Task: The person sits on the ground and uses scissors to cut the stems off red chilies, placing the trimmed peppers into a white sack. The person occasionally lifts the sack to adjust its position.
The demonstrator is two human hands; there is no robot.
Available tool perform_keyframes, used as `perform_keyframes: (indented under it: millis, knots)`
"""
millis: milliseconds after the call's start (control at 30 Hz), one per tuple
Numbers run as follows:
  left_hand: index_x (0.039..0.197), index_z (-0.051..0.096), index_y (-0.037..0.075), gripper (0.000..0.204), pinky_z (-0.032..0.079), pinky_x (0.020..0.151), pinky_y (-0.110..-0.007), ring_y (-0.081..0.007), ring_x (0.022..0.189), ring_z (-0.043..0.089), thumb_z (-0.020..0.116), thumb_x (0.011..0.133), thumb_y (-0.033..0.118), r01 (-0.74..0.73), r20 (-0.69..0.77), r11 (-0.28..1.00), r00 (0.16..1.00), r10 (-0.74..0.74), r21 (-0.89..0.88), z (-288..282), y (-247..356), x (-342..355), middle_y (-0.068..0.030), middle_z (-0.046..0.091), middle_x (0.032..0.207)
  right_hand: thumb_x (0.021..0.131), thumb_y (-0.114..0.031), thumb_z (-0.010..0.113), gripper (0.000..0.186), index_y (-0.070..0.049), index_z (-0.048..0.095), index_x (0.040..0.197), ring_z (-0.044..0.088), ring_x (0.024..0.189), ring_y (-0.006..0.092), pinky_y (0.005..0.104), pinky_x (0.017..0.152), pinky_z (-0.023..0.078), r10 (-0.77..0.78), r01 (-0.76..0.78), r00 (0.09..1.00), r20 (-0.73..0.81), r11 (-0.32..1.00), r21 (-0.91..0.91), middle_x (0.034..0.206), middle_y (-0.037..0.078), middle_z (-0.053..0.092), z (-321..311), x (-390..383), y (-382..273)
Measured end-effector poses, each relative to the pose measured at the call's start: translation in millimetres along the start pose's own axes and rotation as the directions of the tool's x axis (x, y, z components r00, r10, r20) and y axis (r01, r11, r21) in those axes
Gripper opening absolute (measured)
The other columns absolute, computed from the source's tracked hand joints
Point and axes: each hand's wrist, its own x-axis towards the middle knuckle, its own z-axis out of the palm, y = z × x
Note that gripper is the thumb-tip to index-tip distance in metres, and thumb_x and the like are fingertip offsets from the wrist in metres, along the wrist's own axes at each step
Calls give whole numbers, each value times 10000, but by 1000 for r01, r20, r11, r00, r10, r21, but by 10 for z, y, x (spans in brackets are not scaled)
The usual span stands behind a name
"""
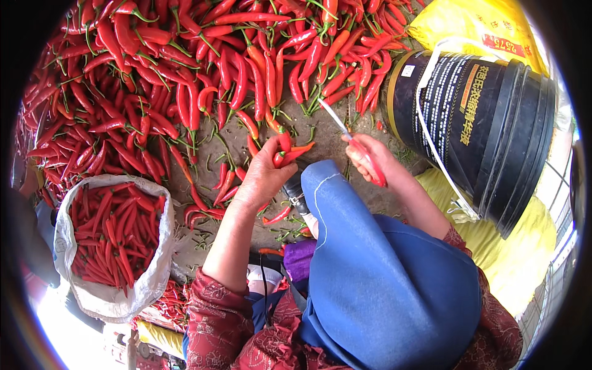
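In the middle, my left hand point(266, 176) is closed around a few red chili peppers point(285, 148), whose ends stick out past the thumb and fingers. To its right, my right hand point(372, 159) grips a pair of scissors point(333, 115) by the red handles, the blades pointing up and left toward the heap. The blades look nearly together and are apart from the held peppers. A large heap of red chili peppers point(203, 55) with green stems spreads across the far side and left. At the lower left, a white woven sack point(114, 308) holds more red peppers.
A black bucket point(459, 117) with a white handle lies on its side at the right, beside a yellow bag point(484, 24) and a pale yellow sack point(515, 253). Blue cloth point(382, 265) covers my lap. Cut green stems and loose peppers litter the concrete floor point(345, 145).
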Motion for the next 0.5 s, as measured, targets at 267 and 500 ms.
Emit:
perform_keyframes:
  millis: [267,500]
  knots:
    - [968,476,62,298,433,670,-237,-75,750,491,657,744,-16,69,-123,994,989,-79,-80,-14,91,2,-9,534,843,833,-435,622,505,-34,495,1113,539,703,148,300,619,437,-295,113,935,-199,777,-620,797,74,557,-86,62,-111]
    - [930,518,64,249,434,583,-220,-57,634,495,661,740,-11,-23,-357,1000,934,29,20,-159,204,42,17,536,755,831,-412,632,543,-5,498,1163,562,816,165,295,739,442,-397,173,895,-202,728,-663,904,97,602,-114,-9,-124]
